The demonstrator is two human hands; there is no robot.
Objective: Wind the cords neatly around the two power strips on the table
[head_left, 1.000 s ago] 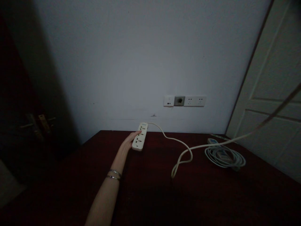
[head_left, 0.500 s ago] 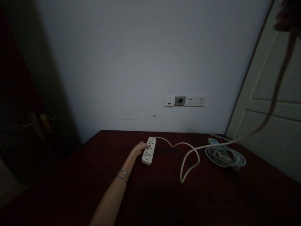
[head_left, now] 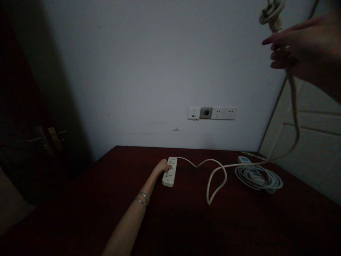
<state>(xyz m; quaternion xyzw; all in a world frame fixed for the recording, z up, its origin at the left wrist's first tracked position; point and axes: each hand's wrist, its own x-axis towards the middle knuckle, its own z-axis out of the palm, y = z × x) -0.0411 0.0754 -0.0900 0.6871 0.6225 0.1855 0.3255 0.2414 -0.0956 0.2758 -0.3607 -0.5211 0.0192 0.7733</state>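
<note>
A white power strip (head_left: pixel 171 177) lies on the dark red table (head_left: pixel 165 220), its sockets facing up. My left hand (head_left: pixel 162 166) grips it from the left side, thumb across the top; the other fingers are hidden. From the strip's far end a white cord (head_left: pixel 210 202) loops over the table and rises at the right. High at the upper right, my right hand (head_left: pixel 295 46) is closed around this cord just below its plug (head_left: pixel 273 14). The plug points upward, cut off in part by the top of the view.
A coiled pale cable (head_left: pixel 255 179) with a second white strip (head_left: pixel 244 160) lies on the table's right side. Wall sockets (head_left: pixel 223 113) and a grey-framed outlet (head_left: pixel 206 113) are set above the table. A panelled door (head_left: pixel 314 142) stands at right, a dark door with brass handle (head_left: pixel 54 138) at left.
My right hand has come further into view, moving left with the cord, and the plug now shows above it. The hanging cord has swung left. My left hand stays on the power strip.
</note>
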